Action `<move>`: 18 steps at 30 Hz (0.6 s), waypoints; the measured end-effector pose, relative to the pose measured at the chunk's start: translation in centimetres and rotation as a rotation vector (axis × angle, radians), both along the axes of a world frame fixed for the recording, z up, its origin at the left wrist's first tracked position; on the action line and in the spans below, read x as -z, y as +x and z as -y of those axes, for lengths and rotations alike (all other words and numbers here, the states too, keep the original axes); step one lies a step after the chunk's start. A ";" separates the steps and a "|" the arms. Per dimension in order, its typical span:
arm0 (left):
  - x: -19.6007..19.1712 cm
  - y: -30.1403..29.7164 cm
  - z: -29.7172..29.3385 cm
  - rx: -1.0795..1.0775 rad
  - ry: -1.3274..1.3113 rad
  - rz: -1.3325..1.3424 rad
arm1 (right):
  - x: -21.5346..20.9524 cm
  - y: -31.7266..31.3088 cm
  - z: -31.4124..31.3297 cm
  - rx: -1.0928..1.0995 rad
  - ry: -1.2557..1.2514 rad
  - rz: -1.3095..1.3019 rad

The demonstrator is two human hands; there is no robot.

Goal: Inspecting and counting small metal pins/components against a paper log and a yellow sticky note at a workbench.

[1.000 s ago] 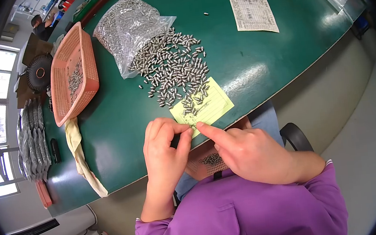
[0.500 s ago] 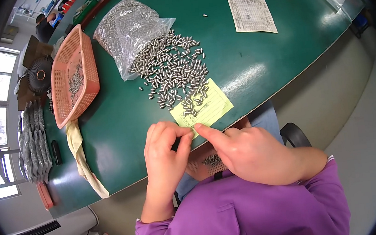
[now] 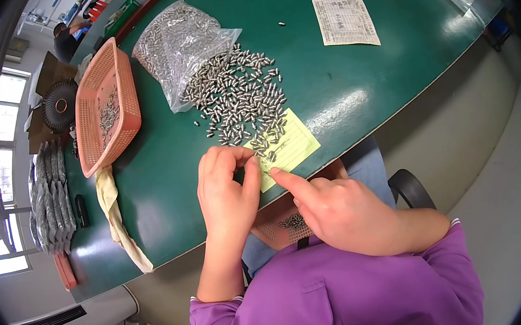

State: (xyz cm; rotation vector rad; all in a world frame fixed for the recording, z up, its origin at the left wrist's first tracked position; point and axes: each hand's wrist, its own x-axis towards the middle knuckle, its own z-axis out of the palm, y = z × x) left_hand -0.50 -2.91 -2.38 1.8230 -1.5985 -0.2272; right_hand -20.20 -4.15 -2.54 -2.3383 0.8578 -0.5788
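Left hand (image 3: 225, 191) curled at green table (image 3: 168, 191) edge, fingertips pinched together beside yellow slip (image 3: 287, 147); whether pin is held, cannot tell. Right hand (image 3: 335, 208) with index finger extended, tip on slip's near corner. Small metal pins (image 3: 241, 98) spill from clear bag (image 3: 178, 44) onto slip. White printed sheet (image 3: 346, 21) far right. Orange basket (image 3: 105, 106) left.

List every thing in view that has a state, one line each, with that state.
Clear plastic bag: open at its mouth, lying on its side, small metal pieces spilling out.
Loose metal pieces: scattered in a heap on the green table.
Orange basket: tilted, a few pieces inside.
Yellow slip: flat, partly covered by pieces.
White printed sheet: flat, uncovered.
Left hand: fingers curled at the slip's edge.
Right hand: forefinger pointing onto the slip.
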 end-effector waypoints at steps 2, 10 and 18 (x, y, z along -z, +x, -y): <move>-0.1 0.2 -0.3 0.011 0.004 0.009 | 0.2 0.0 0.2 -0.008 -0.036 0.025; -0.6 -0.2 -1.9 0.059 0.059 -0.076 | -0.3 0.0 0.0 0.006 0.028 -0.030; -0.4 -0.1 -1.9 0.073 0.036 -0.065 | -0.1 -0.2 0.3 -0.030 0.018 -0.012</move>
